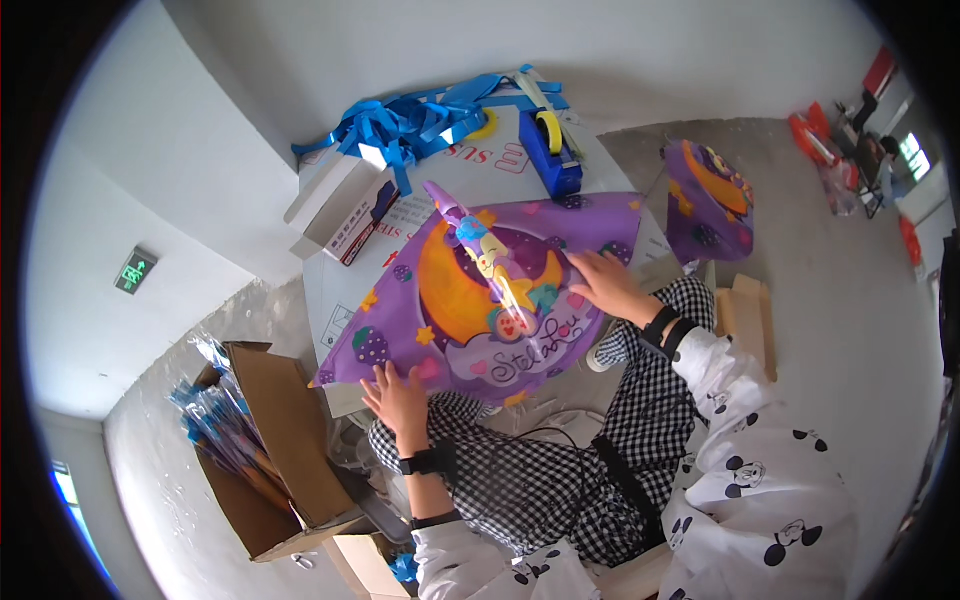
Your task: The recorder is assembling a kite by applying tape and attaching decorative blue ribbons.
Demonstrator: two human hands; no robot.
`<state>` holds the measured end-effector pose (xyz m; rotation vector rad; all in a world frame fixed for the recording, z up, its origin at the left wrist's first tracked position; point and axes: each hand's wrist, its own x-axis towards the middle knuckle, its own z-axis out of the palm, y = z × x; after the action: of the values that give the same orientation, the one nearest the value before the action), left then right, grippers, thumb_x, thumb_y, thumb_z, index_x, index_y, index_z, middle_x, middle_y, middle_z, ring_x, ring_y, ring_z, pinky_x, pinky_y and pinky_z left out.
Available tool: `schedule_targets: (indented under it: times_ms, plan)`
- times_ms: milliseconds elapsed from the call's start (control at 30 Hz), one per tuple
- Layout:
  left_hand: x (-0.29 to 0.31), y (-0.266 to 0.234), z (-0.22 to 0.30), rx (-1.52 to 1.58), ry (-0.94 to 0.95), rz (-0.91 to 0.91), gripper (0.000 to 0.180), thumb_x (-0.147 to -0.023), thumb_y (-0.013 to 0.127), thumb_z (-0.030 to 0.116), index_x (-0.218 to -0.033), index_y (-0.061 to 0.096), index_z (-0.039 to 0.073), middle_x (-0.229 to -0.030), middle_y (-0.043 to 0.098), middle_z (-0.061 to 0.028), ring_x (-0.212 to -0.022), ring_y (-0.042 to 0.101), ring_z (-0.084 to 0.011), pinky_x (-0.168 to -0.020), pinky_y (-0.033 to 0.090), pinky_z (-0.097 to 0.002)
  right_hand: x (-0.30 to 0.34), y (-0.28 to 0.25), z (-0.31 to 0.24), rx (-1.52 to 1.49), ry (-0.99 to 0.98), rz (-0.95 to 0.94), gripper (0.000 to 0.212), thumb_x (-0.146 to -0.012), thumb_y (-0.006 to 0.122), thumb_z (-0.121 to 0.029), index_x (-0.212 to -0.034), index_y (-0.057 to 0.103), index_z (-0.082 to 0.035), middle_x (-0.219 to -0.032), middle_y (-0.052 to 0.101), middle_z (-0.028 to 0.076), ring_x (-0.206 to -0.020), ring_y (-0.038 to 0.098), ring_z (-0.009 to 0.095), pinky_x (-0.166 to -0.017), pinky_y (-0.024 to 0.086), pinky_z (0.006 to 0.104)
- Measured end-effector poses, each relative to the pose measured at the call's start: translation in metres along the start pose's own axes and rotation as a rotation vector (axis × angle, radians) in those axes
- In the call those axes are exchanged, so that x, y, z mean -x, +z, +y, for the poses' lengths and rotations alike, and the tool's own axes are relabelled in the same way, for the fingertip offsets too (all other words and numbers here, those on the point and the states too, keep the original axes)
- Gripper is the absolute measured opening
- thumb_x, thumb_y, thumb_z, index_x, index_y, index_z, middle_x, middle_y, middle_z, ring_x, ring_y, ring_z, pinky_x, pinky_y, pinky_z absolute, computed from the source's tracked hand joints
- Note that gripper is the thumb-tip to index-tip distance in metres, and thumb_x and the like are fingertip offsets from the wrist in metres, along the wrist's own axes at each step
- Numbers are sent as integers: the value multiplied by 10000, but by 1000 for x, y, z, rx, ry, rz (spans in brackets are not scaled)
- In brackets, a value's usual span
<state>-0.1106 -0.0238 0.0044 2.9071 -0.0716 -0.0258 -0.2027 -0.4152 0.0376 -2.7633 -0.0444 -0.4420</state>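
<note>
A purple kite lies spread over the table, printed with an orange moon, a cartoon figure, stars and strawberries. Along its middle a glossy fold stands up toward the far side. My left hand rests at the kite's near left edge, its fingers spread on the sheet. On the right part of the kite lies my right hand, fingers stretched out and flat. Neither hand grips anything that I can see.
Blue ribbon is heaped at the table's far side, near a white box and a blue tape dispenser. A cardboard box of wrapped sticks stands left. Another purple printed sheet is at right.
</note>
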Motion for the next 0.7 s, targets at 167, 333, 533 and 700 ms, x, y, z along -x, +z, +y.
schedule_targets:
  times_ms: [167, 333, 533, 700]
  plan:
    - [-18, -14, 2, -215, -68, -52, 620, -887, 557, 424, -1363, 454, 40, -1440, 415, -167, -1405, 229, -372, -1149, 135, -509, 57, -2, 25, 274, 258, -176, 484, -870, 634, -348, -1211, 535, -20, -1265, 524, 199, -1160, 506, 336, -966, 398, 460]
    - [-15, 7, 60, 50, 346, -54, 682, -904, 554, 406, -1418, 341, 11, -1499, 283, -201, -1397, 241, -372, -1125, 208, -520, 54, 12, 9, 182, 301, 36, 458, -876, 632, -333, -1205, 542, -27, -1245, 509, 165, -1172, 479, 324, -981, 393, 459]
    - [-39, 42, 107, -11, 360, -132, 733, -923, 504, 472, -1475, 252, 62, -1545, 182, -191, -1432, 156, -360, -1121, 188, -548, 5, 51, 14, 65, 230, 30, 531, -896, 592, -364, -1313, 485, -51, -1371, 457, 171, -1312, 389, 328, -1082, 298, 488]
    - [-80, 43, 116, -70, 291, -149, 748, -928, 473, 506, -1490, 222, 81, -1556, 166, -172, -1447, 126, -327, -1118, 179, -564, -30, 71, 29, 65, 200, 101, 540, -890, 598, -365, -1316, 484, -53, -1389, 448, 171, -1322, 378, 327, -1092, 282, 492]
